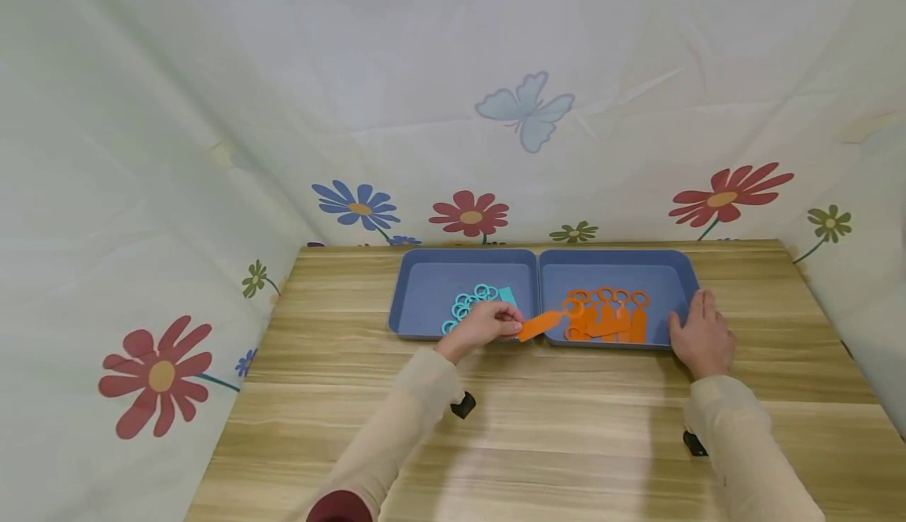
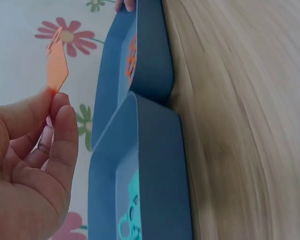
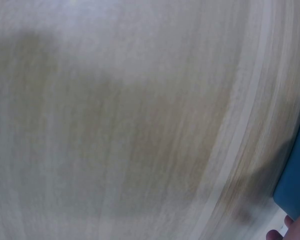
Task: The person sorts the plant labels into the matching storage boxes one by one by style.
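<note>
My left hand (image 1: 483, 325) pinches the end of a flat orange tag with a ring at its other end (image 1: 541, 325), above the place where the two trays meet. In the left wrist view the orange tag (image 2: 57, 67) stands up between thumb and fingertips. Several more orange ringed tags (image 1: 605, 321) lie in the right blue tray (image 1: 665, 274). Turquoise ringed tags (image 1: 463, 306) lie in the left blue tray (image 1: 425, 278), partly hidden by my left hand. My right hand (image 1: 702, 337) rests against the right tray's right edge, fingers fairly straight.
The trays stand side by side near the back of a wood-grain table (image 1: 566, 428). Behind it and at the left hangs a pale sheet (image 1: 396, 97) printed with flowers and a butterfly. In the right wrist view, mostly tabletop (image 3: 115, 125) shows.
</note>
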`<move>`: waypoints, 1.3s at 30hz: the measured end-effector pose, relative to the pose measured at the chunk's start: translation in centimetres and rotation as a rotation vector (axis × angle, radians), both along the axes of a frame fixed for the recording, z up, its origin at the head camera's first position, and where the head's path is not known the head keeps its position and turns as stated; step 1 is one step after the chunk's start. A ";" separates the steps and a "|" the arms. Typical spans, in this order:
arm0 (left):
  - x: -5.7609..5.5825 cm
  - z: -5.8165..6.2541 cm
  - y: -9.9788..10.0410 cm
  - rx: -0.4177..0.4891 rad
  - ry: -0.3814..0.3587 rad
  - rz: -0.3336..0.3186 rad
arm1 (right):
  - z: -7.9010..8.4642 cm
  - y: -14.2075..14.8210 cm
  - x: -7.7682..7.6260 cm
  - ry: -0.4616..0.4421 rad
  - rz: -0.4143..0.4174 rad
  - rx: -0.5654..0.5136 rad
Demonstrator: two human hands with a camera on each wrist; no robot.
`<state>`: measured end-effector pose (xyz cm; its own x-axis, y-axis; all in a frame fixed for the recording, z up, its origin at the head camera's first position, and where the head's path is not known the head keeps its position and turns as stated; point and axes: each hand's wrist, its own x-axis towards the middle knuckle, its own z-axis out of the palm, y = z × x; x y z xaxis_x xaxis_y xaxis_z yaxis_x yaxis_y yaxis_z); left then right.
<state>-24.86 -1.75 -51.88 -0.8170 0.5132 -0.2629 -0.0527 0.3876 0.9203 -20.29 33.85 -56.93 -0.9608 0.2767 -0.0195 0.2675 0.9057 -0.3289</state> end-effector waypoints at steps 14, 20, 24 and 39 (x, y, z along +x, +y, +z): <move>-1.2 0.5 3.9 -0.009 -0.022 0.026 | 0.2 -0.1 0.0 -0.010 -0.012 0.004; -1.4 0.5 5.5 -0.001 -0.048 0.051 | 0.3 -0.1 0.0 -0.010 -0.010 0.001; -1.5 0.2 6.5 -0.001 -0.031 0.061 | 0.2 0.0 -0.1 -0.008 -0.010 0.007; -1.4 -1.2 9.6 -0.077 0.052 0.136 | 0.1 -0.1 0.0 -0.001 -0.014 0.006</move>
<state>-26.27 7.81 -53.08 -0.8910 0.3773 -0.2525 -0.0623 0.4493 0.8912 -20.33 33.77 -56.84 -0.9569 0.2899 -0.0189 0.2803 0.9040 -0.3229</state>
